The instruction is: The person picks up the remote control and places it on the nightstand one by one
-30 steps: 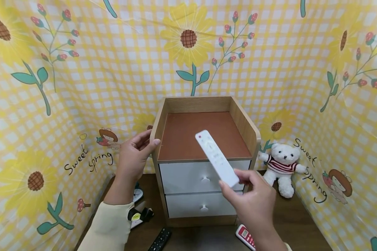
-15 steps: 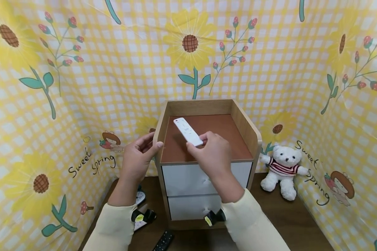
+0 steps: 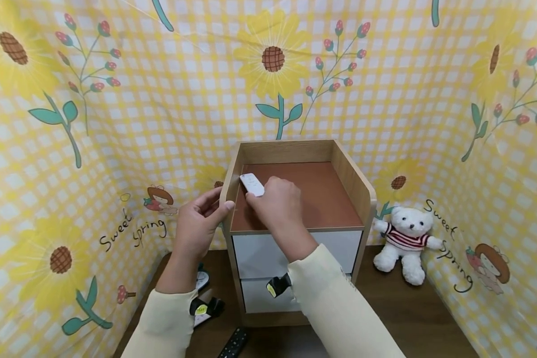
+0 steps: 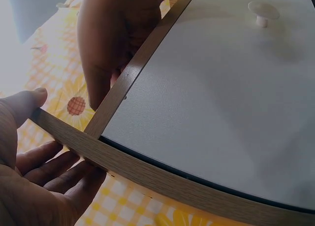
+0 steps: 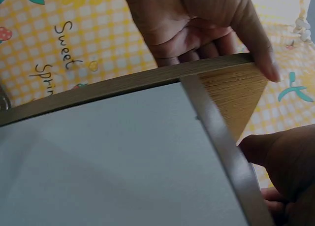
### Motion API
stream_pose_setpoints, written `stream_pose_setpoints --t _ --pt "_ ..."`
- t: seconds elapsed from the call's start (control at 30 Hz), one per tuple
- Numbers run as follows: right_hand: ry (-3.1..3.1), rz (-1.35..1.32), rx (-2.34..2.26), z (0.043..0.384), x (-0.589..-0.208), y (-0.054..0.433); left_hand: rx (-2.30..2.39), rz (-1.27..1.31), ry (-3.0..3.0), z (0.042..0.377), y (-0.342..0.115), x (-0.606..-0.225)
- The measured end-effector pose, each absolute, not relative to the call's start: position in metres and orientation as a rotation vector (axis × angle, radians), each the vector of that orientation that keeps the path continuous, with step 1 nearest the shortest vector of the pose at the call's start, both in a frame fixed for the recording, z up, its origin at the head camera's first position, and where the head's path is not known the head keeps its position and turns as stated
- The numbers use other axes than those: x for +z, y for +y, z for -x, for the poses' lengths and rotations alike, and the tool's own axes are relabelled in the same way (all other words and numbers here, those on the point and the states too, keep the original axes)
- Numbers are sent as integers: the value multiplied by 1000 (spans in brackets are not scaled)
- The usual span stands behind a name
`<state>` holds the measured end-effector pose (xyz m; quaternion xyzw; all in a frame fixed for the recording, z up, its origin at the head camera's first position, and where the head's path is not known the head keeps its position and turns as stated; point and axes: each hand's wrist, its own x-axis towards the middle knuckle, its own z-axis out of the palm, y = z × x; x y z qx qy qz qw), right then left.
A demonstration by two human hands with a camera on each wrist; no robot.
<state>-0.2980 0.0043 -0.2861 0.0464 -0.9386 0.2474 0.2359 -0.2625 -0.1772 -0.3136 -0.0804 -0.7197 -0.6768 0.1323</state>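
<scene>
A small wooden cabinet (image 3: 313,194) with two white drawers and a brown, walled top stands in the middle. My left hand (image 3: 197,221) grips its left side panel, thumb at the front edge and fingers along the outside, as the left wrist view also shows. My right hand (image 3: 279,204) holds a white remote control (image 3: 252,184) by its near end, low over the top surface beside the left wall. In the right wrist view the right hand (image 5: 290,162) is dark behind the top's front edge, and the remote is mostly hidden.
A white teddy bear (image 3: 409,231) in a striped sweater sits right of the cabinet. A black remote (image 3: 234,343) lies in front on the dark wooden table (image 3: 411,318). Pale objects are partly hidden behind the left wrist. Yellow checked cloth (image 3: 161,124) encloses the back and sides.
My right hand has carried the white remote from in front of the drawers, up and left, down toward the cabinet top's left side. The left hand has kept its hold on the panel.
</scene>
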Motion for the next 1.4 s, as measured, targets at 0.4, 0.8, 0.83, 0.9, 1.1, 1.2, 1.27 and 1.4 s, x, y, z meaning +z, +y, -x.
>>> stream_pose_setpoints --t 0.4,0.8,0.83,0.9,1.1,1.2,1.27,1.4 --pt "-2634 -153 541 299 -297 -1 -1967 207 -2078 263 -174 -314" --pt "-2411 -398 591 277 -316 18 -1950 204 -2071 264 -174 -316" --pt "-2282 -485 631 273 -322 23 -1948 207 -2070 264 -174 -316" --pt "-1964 -685 685 266 -339 34 -1950 217 -2064 263 -174 -316" --pt "-1370 -1049 703 234 -396 61 -1964 229 -2051 263 -175 -315" --pt "-1444 -1054 776 218 -435 80 -1966 225 -2053 263 -175 -315" --pt "-1535 -1012 829 211 -468 97 -1969 221 -2057 262 -175 -315" --pt "-1718 -832 898 202 -541 141 -1958 211 -2084 262 -174 -316"
